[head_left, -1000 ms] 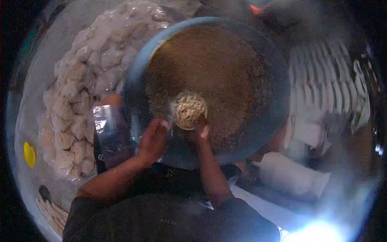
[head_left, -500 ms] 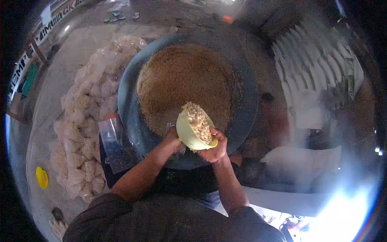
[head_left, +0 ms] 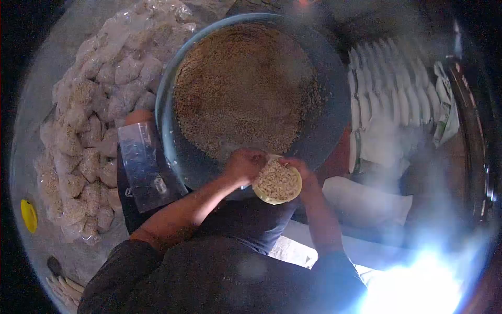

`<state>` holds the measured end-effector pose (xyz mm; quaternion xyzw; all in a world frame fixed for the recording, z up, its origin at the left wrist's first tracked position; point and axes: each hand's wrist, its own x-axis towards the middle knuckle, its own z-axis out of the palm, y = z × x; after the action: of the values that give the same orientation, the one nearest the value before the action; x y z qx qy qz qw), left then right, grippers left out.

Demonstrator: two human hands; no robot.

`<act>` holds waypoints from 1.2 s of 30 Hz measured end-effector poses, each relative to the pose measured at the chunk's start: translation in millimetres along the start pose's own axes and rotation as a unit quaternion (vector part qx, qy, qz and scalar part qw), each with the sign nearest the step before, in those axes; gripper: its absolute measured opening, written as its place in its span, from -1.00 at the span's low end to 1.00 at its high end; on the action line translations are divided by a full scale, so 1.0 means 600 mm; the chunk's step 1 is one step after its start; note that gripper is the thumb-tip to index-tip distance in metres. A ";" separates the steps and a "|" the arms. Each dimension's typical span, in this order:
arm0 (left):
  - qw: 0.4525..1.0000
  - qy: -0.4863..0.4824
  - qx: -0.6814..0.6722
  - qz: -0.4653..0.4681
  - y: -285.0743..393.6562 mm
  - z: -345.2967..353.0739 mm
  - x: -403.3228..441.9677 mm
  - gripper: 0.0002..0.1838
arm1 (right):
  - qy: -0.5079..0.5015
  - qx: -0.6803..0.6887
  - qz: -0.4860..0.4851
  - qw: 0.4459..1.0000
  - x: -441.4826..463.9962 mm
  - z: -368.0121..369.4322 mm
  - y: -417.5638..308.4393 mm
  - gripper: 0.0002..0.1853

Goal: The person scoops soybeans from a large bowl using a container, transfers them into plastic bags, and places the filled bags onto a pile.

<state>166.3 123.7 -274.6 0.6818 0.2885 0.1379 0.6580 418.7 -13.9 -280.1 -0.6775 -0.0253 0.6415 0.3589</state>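
A pale yellow-green bowl (head_left: 278,201) full of whitish beans is held over my lap, at the near rim of a large round basin (head_left: 168,137). My right hand (head_left: 299,168) grips its upper right rim, fingers curled over the edge. My left hand (head_left: 247,164) is closed against the bowl's left side. Bits of clear plastic glint by its fingers, seemingly a thin bag, mostly hidden. Inside the basin lies a broad, brownish heap of beans (head_left: 240,89).
Many filled clear bags (head_left: 83,157) are piled left of the basin. A stack of flat clear plastic bags (head_left: 144,162) lies at my left leg. Rows of white sacks (head_left: 392,89) stand at right, a white sheet (head_left: 368,201) nearer. A yellow object (head_left: 29,216) sits far left.
The bowl has come toward me and slightly right, tipping from its slanted pose to a more level one, beans facing up. Both hands moved with it. The camera view has shifted.
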 end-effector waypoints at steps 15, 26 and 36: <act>0.919 0.339 -0.171 0.106 -0.170 0.138 0.046 -0.79 | 0.150 -0.501 0.059 0.850 -0.035 0.259 -0.162 -0.37; 0.972 0.209 -0.111 -0.009 -0.242 0.132 0.020 -0.63 | 0.130 -0.505 0.151 0.840 0.076 0.168 -0.088 -0.30; 0.966 0.254 0.000 0.043 -0.233 0.103 0.018 -0.72 | 0.244 -0.620 -0.200 0.719 0.164 0.068 -0.035 -0.33</act>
<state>180.6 74.8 -418.9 0.6363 0.4163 0.3351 0.5564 408.7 69.0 -349.4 -0.8607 -0.4634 0.2090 -0.0275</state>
